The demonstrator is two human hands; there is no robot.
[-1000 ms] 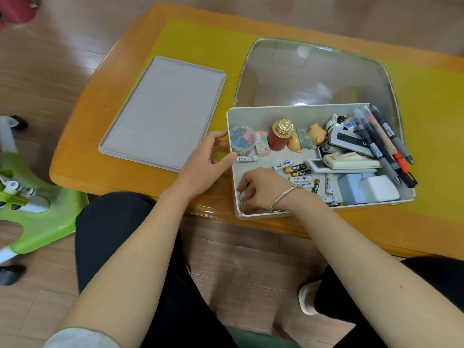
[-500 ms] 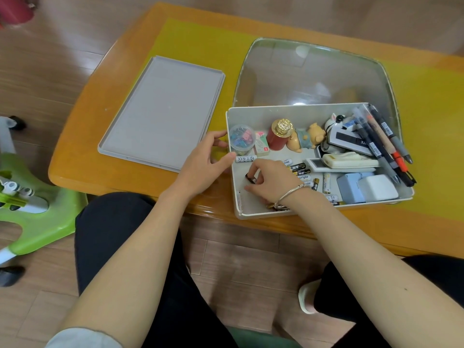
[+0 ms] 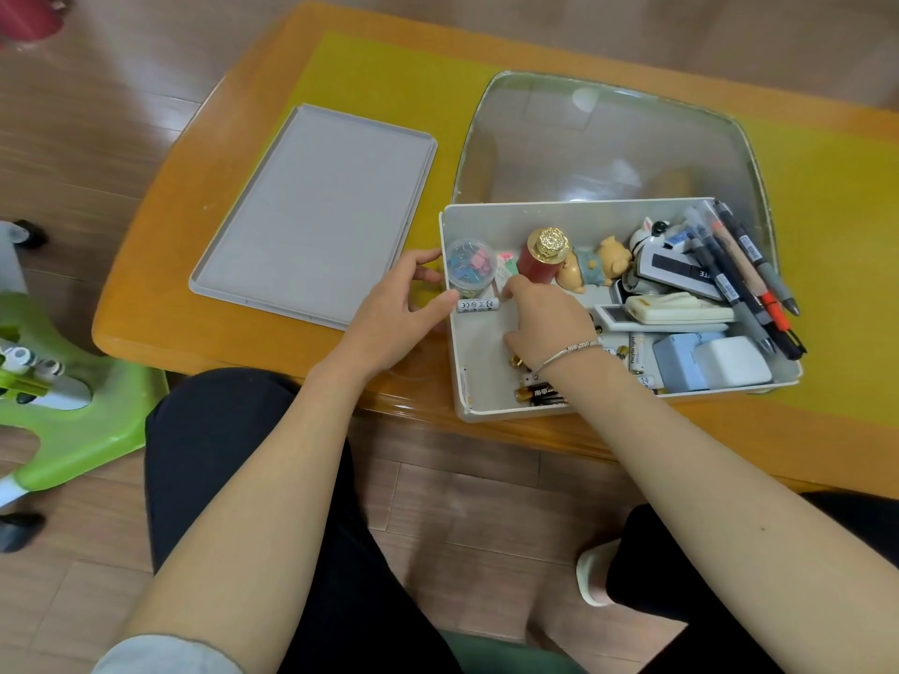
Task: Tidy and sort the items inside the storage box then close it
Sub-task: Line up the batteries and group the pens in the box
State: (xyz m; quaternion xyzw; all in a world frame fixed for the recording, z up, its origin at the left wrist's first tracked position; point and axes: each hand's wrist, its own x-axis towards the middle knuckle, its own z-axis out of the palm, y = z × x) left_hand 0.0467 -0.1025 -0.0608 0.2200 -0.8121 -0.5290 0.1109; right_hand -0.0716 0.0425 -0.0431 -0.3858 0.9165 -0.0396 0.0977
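**Loose batteries and small clutter: light, round and quick to roll**

The storage box (image 3: pixel 486 221) sits on the table (image 3: pixel 160 304) at its near edge, open, with its grey lid (image 3: pixel 316 211) lying flat just beside it on the left. The left hand (image 3: pixel 394 308) rests against the box's left wall, fingers loosely spread and holding nothing, thumb tip near a white battery (image 3: pixel 479 305) that lies alone on the bare floor of the box. The right hand (image 3: pixel 545 318) reaches inside, fingers curled downward near the red bottle (image 3: pixel 537 265); whether they pinch anything I cannot tell. More batteries (image 3: pixel 540 394) lie scattered under the wrist at the near wall

The batteries look small, hard and smooth, so they probably roll at a nudge; pinching each across its middle, or gathering several side by side, seems safest. The clip tub (image 3: pixel 469 270) is light clear plastic, best taken round its wall. The pens (image 3: pixel 739 279) slant over the right rim and would likely block the lid until laid flat
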